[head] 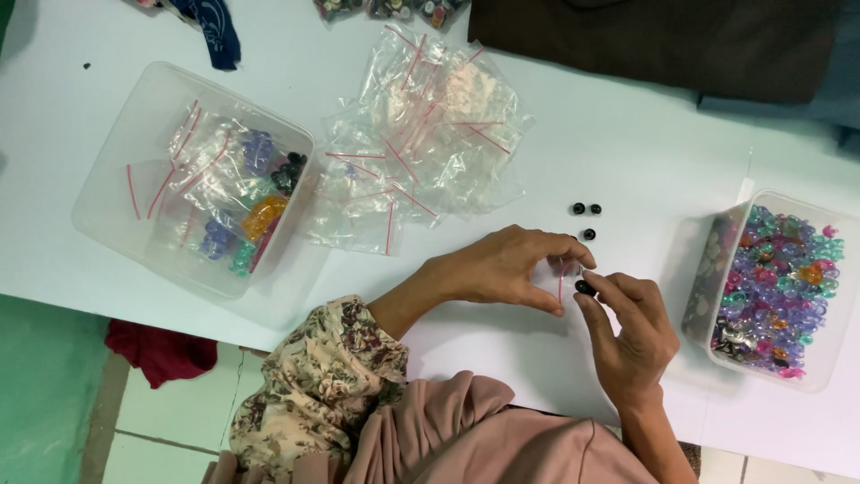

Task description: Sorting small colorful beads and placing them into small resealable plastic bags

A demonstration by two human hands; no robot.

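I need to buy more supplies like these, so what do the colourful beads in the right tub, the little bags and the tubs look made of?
The beads look like translucent glossy plastic: light glints through purple, teal and orange. The little bags seem thin clear plastic film, crinkled and shiny, with red zip strips. The right tub and left tub look like frosted, semi-clear rigid plastic.

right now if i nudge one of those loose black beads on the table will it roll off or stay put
The loose black beads look round and glossy, so one would probably roll easily on the smooth white table. They seem small and likely light, so a slight nudge may scatter them. The right hand pinches one between fingertips, which suggests they are slippery to grip.
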